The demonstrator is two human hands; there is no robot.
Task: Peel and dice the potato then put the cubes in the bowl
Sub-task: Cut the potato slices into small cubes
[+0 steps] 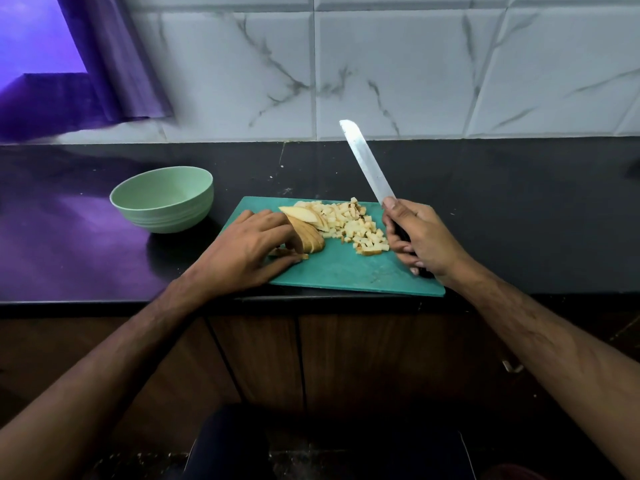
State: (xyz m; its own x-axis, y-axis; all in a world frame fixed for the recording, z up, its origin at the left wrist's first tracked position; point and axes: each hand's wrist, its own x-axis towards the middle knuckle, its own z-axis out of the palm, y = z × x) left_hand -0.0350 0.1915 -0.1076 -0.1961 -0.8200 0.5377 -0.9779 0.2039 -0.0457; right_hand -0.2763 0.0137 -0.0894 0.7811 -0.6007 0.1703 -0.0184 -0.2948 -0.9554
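On the green cutting board (346,271) lies a pile of small potato cubes (353,225) toward its back and right. A stack of potato slices (308,237) leans at the board's left part, and my left hand (249,247) rests on the board with its fingers gripping those slices. My right hand (415,237) is closed around a knife's dark handle at the board's right side. The knife blade (367,162) points up and away, lifted off the board. A pale green bowl (162,199) stands empty on the counter, left of the board.
The black counter (519,220) runs left to right, backed by a marble-patterned tiled wall (381,64). A purple-lit window and curtain (86,64) sit at the far left. Wooden cabinet doors (346,358) lie below the counter's front edge.
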